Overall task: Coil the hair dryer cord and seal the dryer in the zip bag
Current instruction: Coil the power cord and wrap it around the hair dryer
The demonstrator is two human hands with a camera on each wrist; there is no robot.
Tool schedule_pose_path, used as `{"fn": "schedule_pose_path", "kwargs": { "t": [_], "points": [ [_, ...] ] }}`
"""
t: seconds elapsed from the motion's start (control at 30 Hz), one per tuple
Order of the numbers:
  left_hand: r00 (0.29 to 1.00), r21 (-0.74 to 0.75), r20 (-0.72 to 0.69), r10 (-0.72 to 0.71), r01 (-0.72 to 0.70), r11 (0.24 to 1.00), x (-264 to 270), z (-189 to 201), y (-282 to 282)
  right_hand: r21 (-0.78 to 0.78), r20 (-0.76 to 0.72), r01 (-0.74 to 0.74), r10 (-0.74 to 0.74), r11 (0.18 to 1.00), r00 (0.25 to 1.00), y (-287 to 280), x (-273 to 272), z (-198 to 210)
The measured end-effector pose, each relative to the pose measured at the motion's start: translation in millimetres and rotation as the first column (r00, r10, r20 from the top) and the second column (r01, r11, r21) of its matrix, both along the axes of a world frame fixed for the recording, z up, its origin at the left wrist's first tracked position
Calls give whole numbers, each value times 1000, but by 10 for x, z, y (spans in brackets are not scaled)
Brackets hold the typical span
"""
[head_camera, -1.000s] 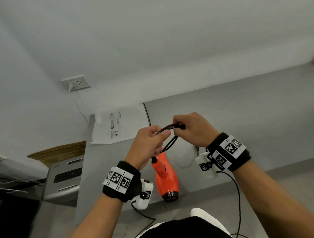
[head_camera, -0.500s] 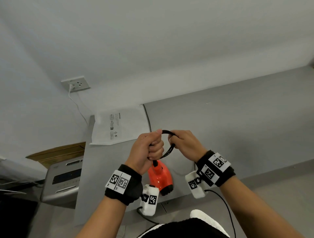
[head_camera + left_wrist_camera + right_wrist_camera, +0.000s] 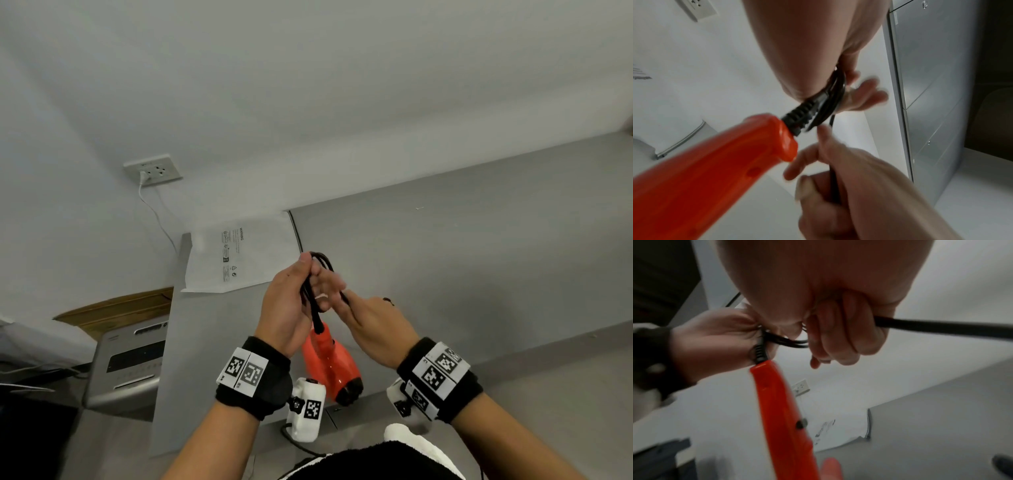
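Above the bench point(image 3: 479, 274) edge, head view: left hand point(image 3: 286, 308) pinches the looped cord point(image 3: 313, 301); right hand point(image 3: 373, 325) beside it; orange hair dryer point(image 3: 330, 363) dangles below; zip bag point(image 3: 239, 253) flat behind. Left wrist: loops bunched at the ribbed strain relief point(image 3: 797, 120). Right wrist: fingers point(image 3: 838, 334) curled round the free cord — probably limp, springy; grip loops, support the rigid body.
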State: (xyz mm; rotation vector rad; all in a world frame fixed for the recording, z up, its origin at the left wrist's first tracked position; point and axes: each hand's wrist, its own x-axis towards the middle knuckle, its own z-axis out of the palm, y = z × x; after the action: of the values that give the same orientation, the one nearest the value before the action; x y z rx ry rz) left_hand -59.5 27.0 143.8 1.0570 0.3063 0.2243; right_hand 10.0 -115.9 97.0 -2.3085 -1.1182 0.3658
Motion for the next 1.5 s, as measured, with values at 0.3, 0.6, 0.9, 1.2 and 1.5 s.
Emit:
{"fn": "schedule_pose_path", "kwargs": {
  "t": [0.3,0.6,0.9,1.2,1.5],
  "points": [
    [995,395,-40,-90,98,913,8,19,103,-216,353,-266,329,939,876,-175,-129,537],
    [977,435,-128,-168,208,876,17,105,87,237,18,-32,29,971,999,-94,447,791],
    [976,223,-132,-172,199,954,-44,97,141,194,-189,-122,159,973,969,68,408,605],
    [986,455,-150,-75,136,880,-119,38,170,163,-132,116,-95,980,987,72,397,555],
    [986,285,-131,103,-62,957,-45,-52,195,229,-230,73,-19,971,973,-146,458,332]
  ]
}}
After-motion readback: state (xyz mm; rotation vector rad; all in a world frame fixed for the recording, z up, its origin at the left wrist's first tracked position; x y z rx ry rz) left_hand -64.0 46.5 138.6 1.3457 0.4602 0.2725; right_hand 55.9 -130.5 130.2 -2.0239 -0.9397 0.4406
